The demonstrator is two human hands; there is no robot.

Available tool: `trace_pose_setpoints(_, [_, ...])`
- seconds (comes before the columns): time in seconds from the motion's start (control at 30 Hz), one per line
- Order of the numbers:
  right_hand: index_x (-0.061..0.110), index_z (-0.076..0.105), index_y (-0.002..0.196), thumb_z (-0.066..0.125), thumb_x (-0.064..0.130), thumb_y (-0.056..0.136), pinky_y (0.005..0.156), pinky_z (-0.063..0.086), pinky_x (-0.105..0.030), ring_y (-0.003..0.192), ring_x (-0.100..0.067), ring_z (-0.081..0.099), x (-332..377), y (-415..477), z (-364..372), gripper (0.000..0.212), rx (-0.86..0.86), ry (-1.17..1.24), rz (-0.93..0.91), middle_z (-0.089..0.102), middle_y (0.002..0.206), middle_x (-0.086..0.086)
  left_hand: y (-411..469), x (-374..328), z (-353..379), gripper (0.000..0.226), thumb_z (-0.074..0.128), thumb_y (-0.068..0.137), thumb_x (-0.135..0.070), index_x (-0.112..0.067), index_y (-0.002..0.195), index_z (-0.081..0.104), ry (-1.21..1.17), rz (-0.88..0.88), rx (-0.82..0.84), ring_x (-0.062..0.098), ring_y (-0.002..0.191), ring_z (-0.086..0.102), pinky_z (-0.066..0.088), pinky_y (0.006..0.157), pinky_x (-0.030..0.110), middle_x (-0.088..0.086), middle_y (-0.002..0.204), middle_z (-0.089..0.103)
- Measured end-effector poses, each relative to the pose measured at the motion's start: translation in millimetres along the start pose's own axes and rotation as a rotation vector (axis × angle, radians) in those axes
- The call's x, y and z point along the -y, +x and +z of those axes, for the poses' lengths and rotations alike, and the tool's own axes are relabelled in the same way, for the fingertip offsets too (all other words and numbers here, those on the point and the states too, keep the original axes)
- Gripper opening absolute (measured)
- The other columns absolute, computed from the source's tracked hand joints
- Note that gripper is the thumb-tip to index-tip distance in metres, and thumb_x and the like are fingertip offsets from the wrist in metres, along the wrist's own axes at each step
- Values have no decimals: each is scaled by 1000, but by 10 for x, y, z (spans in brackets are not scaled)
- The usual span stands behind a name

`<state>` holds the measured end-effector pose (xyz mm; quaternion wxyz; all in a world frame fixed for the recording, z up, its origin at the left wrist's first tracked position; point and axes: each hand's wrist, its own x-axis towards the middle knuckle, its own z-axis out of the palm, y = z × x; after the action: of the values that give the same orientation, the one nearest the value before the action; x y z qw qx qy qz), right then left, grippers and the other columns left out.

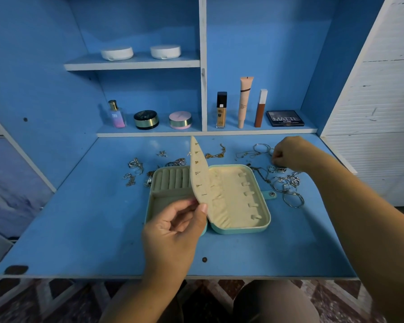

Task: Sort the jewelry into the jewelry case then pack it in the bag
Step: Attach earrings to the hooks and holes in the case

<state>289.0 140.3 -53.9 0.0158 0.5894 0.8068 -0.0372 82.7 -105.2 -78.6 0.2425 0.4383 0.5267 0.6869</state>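
Observation:
A teal jewelry case [264, 220] lies open on the blue desk, cream-lined, with ring rolls on its left half and small hooks on its right half. My left hand [175, 227] pinches the near corner of the case's cream earring flap [198, 169] and holds it upright; several small gold earrings sit in the flap. My right hand [287, 152] reaches to the far right, fingers curled down over a cluster of silver rings and bangles [287, 183]; whether it holds a piece is hidden. More silver jewelry [135, 166] lies left of the case. No bag is in view.
A gold chain [216, 154] and thin necklaces [250, 153] lie behind the case. Cosmetics stand on the low shelf: a perfume bottle [116, 115], round compacts [146, 119], tubes [244, 101] and a palette [285, 118]. Two white jars [117, 53] sit higher up. The desk's front edge [79, 276] is near me.

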Motion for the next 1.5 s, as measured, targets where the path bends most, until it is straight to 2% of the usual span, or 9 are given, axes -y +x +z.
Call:
trace_pose_setpoints(0.17, [8, 65, 84, 54, 23, 89, 64, 47, -27, 71, -18, 53, 105, 58, -20, 19, 60, -158, 11, 60, 82, -6, -5, 2, 1, 16, 70, 71, -16, -16, 87, 71, 0, -11, -13, 3, 74, 71, 54, 65, 12, -11, 82, 75])
trace_pose_setpoints(0.23, [8, 58, 74, 53, 22, 89, 54, 42, -26, 61, -17, 48, 112, 82, 7, 21, 65, -131, 48, 54, 72, -6, -8, -8, 11, 17, 70, 70, -16, -15, 86, 71, -21, -34, -15, 3, 74, 71, 54, 65, 12, -11, 81, 75])
trace_pose_setpoints(0.3, [4, 60, 80, 52, 18, 90, 53, 41, -26, 60, -17, 47, 129, 33, -11, 19, 22, -51, 68, 54, 72, -8, -9, -16, 18, 17, 71, 69, -15, -14, 86, 71, -56, -64, -16, 3, 75, 72, 54, 65, 12, -10, 80, 75])
trace_pose_setpoints(0.37, [3, 62, 90, 51, 17, 92, 55, 45, -27, 61, -18, 49, 220, -132, -73, 17, -137, 210, 6, 61, 77, -10, 0, -17, 15, 18, 71, 69, -15, -13, 87, 72, -79, -85, -10, 6, 76, 72, 54, 66, 13, -8, 79, 76])
trace_pose_setpoints(0.47, [16, 60, 88, 53, 21, 94, 46, 41, -11, 54, -7, 52, 607, -668, -165, 11, -287, 782, -133, 62, 71, 1, 15, -14, 14, 19, 72, 68, -15, -13, 86, 72, -105, -121, -4, 8, 75, 73, 54, 65, 14, -5, 79, 76])
trace_pose_setpoints(0.67, [16, 58, 85, 53, 19, 95, 63, 50, -23, 63, -8, 58, 1222, -1378, 178, 12, -132, 1202, -310, 62, 69, 2, 28, -29, 6, 20, 72, 67, -17, -11, 86, 72, -138, -168, 20, 8, 74, 72, 54, 66, 14, -2, 78, 76])
trace_pose_setpoints(0.83, [10, 57, 86, 52, 16, 95, 62, 48, -22, 63, -8, 53, 1369, -1463, 395, 12, -7, 1521, -233, 58, 64, 4, 25, -47, 12, 21, 71, 68, -17, -11, 88, 72, -148, -184, 46, 9, 76, 73, 54, 66, 15, -3, 79, 76])
trace_pose_setpoints(1.3, [16, 60, 82, 60, 14, 91, 50, 42, -17, 48, -1, 49, 1438, -1412, 348, 9, -134, 1384, -244, 58, 53, 11, 25, -63, -18, 29, 71, 71, -21, -10, 97, 72, -110, -197, 116, 11, 87, 73, 56, 72, 17, -4, 89, 76])
trace_pose_setpoints(1.5, [11, 64, 82, 61, 8, 90, 49, 43, -19, 49, -7, 48, 1379, -1381, 277, 9, 40, 1509, -228, 58, 57, 3, 29, -67, -32, 24, 70, 73, -20, -11, 96, 72, -122, -188, 129, 9, 87, 72, 54, 71, 15, -5, 88, 76])
